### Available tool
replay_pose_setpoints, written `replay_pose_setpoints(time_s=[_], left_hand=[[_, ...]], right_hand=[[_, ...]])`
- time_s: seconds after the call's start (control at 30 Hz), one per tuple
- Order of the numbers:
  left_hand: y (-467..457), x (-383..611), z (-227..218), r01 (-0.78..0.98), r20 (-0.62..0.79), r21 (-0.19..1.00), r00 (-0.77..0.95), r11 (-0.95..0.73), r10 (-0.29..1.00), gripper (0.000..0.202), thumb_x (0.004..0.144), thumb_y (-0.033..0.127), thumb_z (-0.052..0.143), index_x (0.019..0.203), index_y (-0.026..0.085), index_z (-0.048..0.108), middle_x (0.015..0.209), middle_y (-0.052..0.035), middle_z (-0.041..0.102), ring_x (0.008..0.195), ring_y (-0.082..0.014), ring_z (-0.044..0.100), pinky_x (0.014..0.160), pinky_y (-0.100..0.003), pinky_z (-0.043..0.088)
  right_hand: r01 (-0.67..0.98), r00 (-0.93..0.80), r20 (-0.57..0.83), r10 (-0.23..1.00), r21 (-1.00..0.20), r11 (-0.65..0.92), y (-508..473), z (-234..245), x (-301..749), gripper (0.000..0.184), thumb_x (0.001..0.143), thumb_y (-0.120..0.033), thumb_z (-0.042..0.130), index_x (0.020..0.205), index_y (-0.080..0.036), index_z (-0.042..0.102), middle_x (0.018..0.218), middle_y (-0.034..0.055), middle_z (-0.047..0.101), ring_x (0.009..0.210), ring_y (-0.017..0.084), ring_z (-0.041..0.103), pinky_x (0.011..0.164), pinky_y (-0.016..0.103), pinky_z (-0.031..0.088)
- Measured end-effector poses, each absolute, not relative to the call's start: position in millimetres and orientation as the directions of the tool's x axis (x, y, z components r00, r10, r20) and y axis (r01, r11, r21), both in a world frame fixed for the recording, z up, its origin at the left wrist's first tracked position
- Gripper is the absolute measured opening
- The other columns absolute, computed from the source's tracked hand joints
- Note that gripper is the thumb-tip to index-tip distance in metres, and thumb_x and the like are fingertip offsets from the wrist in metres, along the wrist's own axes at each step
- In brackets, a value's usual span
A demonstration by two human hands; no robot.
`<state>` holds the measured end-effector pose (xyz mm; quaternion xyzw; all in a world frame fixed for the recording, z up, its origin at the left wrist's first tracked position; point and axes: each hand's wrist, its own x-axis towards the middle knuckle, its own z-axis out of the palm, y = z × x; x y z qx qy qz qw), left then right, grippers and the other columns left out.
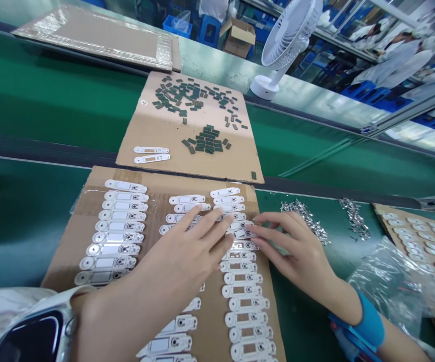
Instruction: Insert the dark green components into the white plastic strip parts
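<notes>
Long white plastic casings (241, 276), each with a rectangular window and a round end, lie in columns on a cardboard sheet (145, 322). My right hand (296, 246) pinches the right end of one white casing (242, 234) in the right column. Stretched across the sheet, my left hand (198, 246) has its fingers spread, the tips by the left end of that same casing. Whether they press on it cannot be made out. Part of the middle column is hidden under my left hand and forearm.
A second cardboard sheet (157, 123) beyond carries many small dark green chips (207, 141) and two white casings (151, 150). Small metal pieces (308, 218) lie in piles at right, near a clear plastic bag (391, 281). A white fan (289, 40) stands behind.
</notes>
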<state>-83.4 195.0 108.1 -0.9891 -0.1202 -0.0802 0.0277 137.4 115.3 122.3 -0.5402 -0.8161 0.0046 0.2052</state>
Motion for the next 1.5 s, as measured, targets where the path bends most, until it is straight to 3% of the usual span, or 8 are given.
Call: replay_pose_setpoints(time_s=[0.13, 0.3, 0.87, 1.03, 1.3, 1.5], left_hand=[[193.3, -83.5, 104.6, 0.271, 0.195, 0.007, 0.944, -0.962, 0.267, 0.043, 0.088, 0.044, 0.055, 0.125, 0.022, 0.055, 0.14, -0.0038, 0.049, 0.131, -0.025, 0.037, 0.104, -0.043, 0.029], [195.2, -83.2, 109.8, 0.242, 0.131, 0.01, 0.961, -0.97, 0.242, 0.048, 0.084, 0.044, 0.062, 0.125, 0.021, 0.055, 0.138, -0.006, 0.051, 0.13, -0.0258, 0.039, 0.103, -0.043, 0.032], [196.2, -83.4, 110.7, 0.236, 0.13, 0.006, 0.963, -0.972, 0.234, 0.051, 0.083, 0.043, 0.062, 0.127, 0.02, 0.054, 0.138, -0.0065, 0.051, 0.128, -0.0263, 0.041, 0.103, -0.043, 0.034], [195.4, -84.0, 110.5, 0.236, 0.138, 0.013, 0.962, -0.972, 0.236, 0.048, 0.083, 0.041, 0.062, 0.125, 0.02, 0.055, 0.137, -0.0063, 0.052, 0.128, -0.0253, 0.042, 0.103, -0.043, 0.033], [197.4, -85.3, 119.1, 0.229, 0.05, 0.035, 0.972, -0.973, 0.231, 0.054, 0.08, 0.035, 0.063, 0.131, 0.02, 0.051, 0.144, -0.0074, 0.044, 0.132, -0.0273, 0.038, 0.104, -0.046, 0.036], [200.0, -85.6, 128.0, 0.215, -0.052, 0.013, 0.975, -0.976, 0.214, 0.049, 0.084, 0.028, 0.058, 0.131, 0.019, 0.05, 0.144, -0.0081, 0.044, 0.135, -0.0273, 0.034, 0.105, -0.046, 0.037]], right_hand=[[0.868, -0.318, 0.316, 0.894, -0.283, 0.408, 119.3, 123.4, 133.2, 0.015, 0.087, -0.011, 0.059, 0.099, -0.019, 0.062, 0.097, 0.0087, 0.061, 0.083, 0.019, 0.055, 0.068, 0.034, 0.048], [0.859, -0.285, 0.302, 0.91, -0.34, 0.382, 122.6, 125.5, 133.3, 0.015, 0.086, -0.011, 0.06, 0.097, -0.021, 0.061, 0.096, 0.0076, 0.062, 0.087, 0.02, 0.057, 0.07, 0.035, 0.048], [0.869, -0.244, 0.233, 0.941, -0.377, 0.319, 130.1, 125.8, 131.3, 0.004, 0.087, -0.018, 0.06, 0.084, -0.022, 0.061, 0.094, 0.0059, 0.063, 0.087, 0.02, 0.058, 0.071, 0.036, 0.05], [0.885, -0.247, 0.221, 0.943, -0.344, 0.313, 132.7, 132.4, 132.5, 0.006, 0.088, -0.018, 0.057, 0.088, -0.023, 0.061, 0.092, 0.0061, 0.063, 0.085, 0.02, 0.058, 0.07, 0.035, 0.049], [0.859, -0.423, 0.25, 0.871, -0.195, 0.473, 125.3, 134.8, 133.7, 0.015, 0.088, -0.014, 0.056, 0.098, -0.02, 0.065, 0.097, 0.0092, 0.063, 0.08, 0.019, 0.054, 0.066, 0.034, 0.047], [0.872, -0.321, 0.31, 0.895, -0.273, 0.407, 121.9, 132.8, 139.9, 0.016, 0.087, -0.013, 0.057, 0.1, -0.021, 0.061, 0.092, 0.0073, 0.064, 0.082, 0.019, 0.06, 0.068, 0.034, 0.051]])
